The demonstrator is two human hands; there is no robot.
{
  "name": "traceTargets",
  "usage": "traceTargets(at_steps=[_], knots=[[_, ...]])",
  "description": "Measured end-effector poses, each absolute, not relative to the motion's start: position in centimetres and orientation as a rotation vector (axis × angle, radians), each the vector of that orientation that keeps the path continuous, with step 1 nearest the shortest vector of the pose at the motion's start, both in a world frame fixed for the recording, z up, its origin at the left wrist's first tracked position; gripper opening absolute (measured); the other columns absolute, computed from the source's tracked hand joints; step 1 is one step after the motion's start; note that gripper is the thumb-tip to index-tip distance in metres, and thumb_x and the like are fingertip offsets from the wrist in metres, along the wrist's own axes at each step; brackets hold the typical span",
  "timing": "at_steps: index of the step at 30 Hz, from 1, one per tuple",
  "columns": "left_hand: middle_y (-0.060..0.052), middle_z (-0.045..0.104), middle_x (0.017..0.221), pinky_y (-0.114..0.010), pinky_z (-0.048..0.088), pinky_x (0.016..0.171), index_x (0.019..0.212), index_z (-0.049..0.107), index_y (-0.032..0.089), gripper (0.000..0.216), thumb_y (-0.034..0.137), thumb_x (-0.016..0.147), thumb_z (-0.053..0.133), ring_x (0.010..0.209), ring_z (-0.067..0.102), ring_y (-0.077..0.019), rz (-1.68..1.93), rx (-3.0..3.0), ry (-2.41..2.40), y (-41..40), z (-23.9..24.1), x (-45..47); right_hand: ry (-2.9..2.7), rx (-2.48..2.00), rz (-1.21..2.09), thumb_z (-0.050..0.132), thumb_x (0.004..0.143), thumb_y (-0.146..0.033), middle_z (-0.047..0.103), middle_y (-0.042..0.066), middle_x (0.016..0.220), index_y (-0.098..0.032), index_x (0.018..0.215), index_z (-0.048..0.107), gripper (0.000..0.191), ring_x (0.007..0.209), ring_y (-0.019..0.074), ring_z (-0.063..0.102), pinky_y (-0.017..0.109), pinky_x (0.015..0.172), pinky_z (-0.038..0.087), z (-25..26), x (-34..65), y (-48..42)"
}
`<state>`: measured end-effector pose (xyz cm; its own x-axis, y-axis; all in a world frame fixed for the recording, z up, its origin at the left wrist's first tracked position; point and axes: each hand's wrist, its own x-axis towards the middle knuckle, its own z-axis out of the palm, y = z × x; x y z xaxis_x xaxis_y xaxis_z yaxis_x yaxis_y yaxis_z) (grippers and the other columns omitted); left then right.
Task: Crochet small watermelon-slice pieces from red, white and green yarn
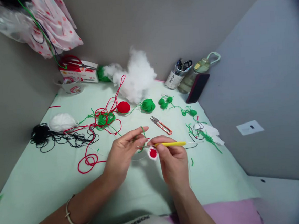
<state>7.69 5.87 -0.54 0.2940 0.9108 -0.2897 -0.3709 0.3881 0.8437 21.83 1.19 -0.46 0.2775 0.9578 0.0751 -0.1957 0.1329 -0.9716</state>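
Observation:
My right hand [172,160] is closed round a yellow-handled crochet hook [170,144] that points left. Beside its fingers hangs a small round crochet piece [152,153], red in the middle with a white edge. My left hand [124,152] pinches a strand of green yarn [143,135] at the hook's metal tip, its index finger stretched out. Both hands hover above a pale green cloth [41,182].
Orange thread snips [161,125] lie just beyond my hands. Red yarn [99,129], black yarn [53,137], a white ball [61,122], a red ball [123,107], green balls [148,105] and white stuffing [136,75] spread across the cloth. A jar [175,76], bottle [195,74] and phone [198,87] stand back right.

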Motion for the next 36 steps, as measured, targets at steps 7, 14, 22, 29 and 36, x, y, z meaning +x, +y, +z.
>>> traceTargets(at_steps=[7,14,22,29,36], knots=[[0.0,0.068,0.086,-0.026,0.05,0.077,0.125,0.079,0.022,0.044,0.032,0.083,0.084,0.079,0.059,-0.0136,0.946,0.764,0.835,5.2,-0.6,7.7,-1.535,-1.11,0.278,0.065,0.095,-0.006,0.08,0.005,0.098,-0.029,0.118,0.076,0.035,0.089,0.0192,0.073,0.035,0.075,0.059,-0.7,21.3,0.8],[0.0,0.069,0.086,-0.029,0.052,0.085,0.133,0.075,0.023,0.052,0.038,0.084,0.083,0.085,0.062,-0.0159,0.88,0.751,0.823,4.7,0.4,6.9,-1.705,-1.195,-0.193,0.064,0.094,-0.004,0.076,0.008,0.106,-0.024,0.126,0.073,0.039,0.095,0.0191,0.072,0.033,0.078,0.061,-1.3,21.6,0.2],[0.002,0.072,0.087,-0.024,0.052,0.085,0.124,0.08,0.031,0.047,0.029,0.078,0.091,0.085,0.065,-0.0123,0.792,0.609,0.668,4.5,1.1,6.6,-1.616,-1.173,-0.338,0.068,0.093,-0.006,0.075,0.006,0.102,-0.031,0.131,0.073,0.046,0.093,0.0203,0.071,0.034,0.074,0.061,-1.9,21.2,0.0],[0.001,0.072,0.085,-0.022,0.048,0.081,0.122,0.081,0.029,0.043,0.031,0.08,0.089,0.079,0.061,-0.0104,0.784,0.562,0.672,5.1,1.0,6.6,-1.269,-1.139,0.455,0.067,0.098,-0.022,0.077,0.004,0.093,-0.032,0.106,0.081,0.019,0.085,0.0201,0.073,0.034,0.069,0.062,-0.9,20.9,0.8],[0.005,0.062,0.073,-0.021,0.045,0.069,0.118,0.082,0.026,0.035,0.024,0.082,0.084,0.064,0.051,-0.007,0.797,0.633,0.691,6.1,1.2,5.5,-0.945,-1.071,0.829,0.069,0.096,-0.035,0.075,0.005,0.089,-0.026,0.094,0.08,0.014,0.068,0.0159,0.069,0.033,0.065,0.059,-0.3,21.8,1.0]])
